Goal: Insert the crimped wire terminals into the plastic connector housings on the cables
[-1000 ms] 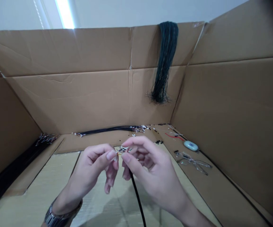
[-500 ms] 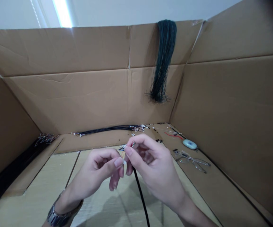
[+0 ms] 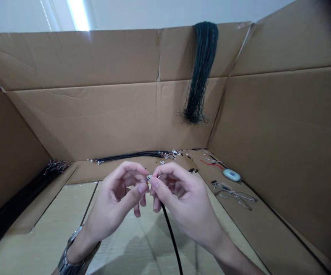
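My right hand (image 3: pixel 182 202) pinches the end of a black cable (image 3: pixel 169 229) between thumb and index finger, its other fingers curled in. From there the cable runs down toward me. Thin coloured wires (image 3: pixel 149 178) stick out of this end, mostly hidden by the fingertips. My left hand (image 3: pixel 123 193), with a dark metal watch (image 3: pixel 76 250) on its wrist, is right at the wire tips. Its index finger lies above them and its thumb below, with a small gap between the two. The small white piece seen earlier at the left fingertips cannot be made out clearly.
Cardboard walls (image 3: pixel 96 118) surround the work surface. Black cable bundles lie at the left (image 3: pixel 19 202) and along the back (image 3: pixel 131 155). Dark green wires (image 3: pixel 202 72) hang over the back wall. Glasses (image 3: pixel 235 194), a pale blue case (image 3: pixel 231 175) and a red wire (image 3: pixel 211 163) lie at right.
My left hand has risen slightly, and its thumb and index finger have parted from a pinch on a small white piece. My right hand keeps its hold on the cable end.
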`<state>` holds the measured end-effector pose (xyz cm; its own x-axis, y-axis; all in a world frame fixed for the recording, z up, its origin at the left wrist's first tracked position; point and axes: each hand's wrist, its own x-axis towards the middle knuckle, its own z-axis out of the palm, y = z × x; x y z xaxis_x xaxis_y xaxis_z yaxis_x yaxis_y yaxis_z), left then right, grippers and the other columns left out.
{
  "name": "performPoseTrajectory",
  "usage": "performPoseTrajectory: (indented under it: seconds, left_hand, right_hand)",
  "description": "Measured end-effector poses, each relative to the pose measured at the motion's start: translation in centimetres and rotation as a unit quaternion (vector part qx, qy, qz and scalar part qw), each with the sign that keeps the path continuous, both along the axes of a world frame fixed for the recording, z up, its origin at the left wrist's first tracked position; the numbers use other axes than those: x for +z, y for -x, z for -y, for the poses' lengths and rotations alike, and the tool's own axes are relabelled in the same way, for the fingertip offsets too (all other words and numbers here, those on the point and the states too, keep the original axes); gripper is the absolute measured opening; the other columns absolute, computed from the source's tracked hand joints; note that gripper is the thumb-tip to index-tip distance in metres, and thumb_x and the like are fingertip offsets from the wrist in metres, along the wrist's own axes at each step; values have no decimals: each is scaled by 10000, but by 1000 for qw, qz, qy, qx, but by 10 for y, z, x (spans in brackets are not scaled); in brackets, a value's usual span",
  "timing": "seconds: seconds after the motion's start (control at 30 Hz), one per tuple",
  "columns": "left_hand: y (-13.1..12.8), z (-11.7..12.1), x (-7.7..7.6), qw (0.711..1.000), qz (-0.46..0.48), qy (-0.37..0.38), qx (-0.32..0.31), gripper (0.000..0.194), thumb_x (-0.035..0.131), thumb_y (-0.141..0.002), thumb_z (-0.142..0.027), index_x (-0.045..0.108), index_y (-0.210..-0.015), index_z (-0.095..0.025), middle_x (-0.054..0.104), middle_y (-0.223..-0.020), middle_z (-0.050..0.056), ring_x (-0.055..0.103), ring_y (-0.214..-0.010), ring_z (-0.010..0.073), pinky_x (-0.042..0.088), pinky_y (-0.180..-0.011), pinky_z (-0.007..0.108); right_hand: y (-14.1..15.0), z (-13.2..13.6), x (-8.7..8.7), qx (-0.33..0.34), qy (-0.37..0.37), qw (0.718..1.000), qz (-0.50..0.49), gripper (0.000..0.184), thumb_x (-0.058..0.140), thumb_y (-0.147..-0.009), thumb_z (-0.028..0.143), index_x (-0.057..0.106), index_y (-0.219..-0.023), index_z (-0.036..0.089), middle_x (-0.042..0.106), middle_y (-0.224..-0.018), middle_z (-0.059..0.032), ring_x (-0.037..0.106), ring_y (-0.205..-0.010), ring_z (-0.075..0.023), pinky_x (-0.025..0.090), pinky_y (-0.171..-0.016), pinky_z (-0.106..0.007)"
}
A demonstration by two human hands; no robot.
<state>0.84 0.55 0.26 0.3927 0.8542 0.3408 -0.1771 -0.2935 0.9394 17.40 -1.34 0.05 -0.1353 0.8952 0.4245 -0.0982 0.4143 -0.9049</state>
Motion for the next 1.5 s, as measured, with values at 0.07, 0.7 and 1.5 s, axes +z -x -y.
performPoseTrajectory:
  seconds: [0.07, 0.7, 1.5]
  left_hand:
    - [0, 1, 2, 1000, -3, -2, 12, 118, 683, -939, -264, 622, -1015, -198, 630, -767, -13, 589, -576, 89, 550, -449, 152]
    - [-5, 6, 0, 989, -26, -81, 122, 74, 714, -914, -243, 724, -905, -171, 704, -818, 14, 655, -538, 98, 614, -459, 189]
    - [-1, 0, 1, 994, -23, -77, 81, 133, 685, -935, -251, 688, -1058, -200, 663, -858, 22, 660, -698, 140, 635, -519, 217]
  right_hand:
    - [0, -1, 0, 7, 6, 1000, -4, 143, 631, -967, 316, 604, -887, 202, 643, -688, 37, 615, -537, -73, 513, -510, -174]
    - [-9, -5, 10, 71, 86, 993, -40, 149, 610, -961, 310, 644, -937, 167, 618, -676, 46, 646, -530, -90, 584, -562, -236]
    - [-2, -2, 6, 64, 51, 994, -70, 211, 659, -945, 364, 644, -840, 181, 601, -668, 39, 533, -448, -59, 476, -420, -177]
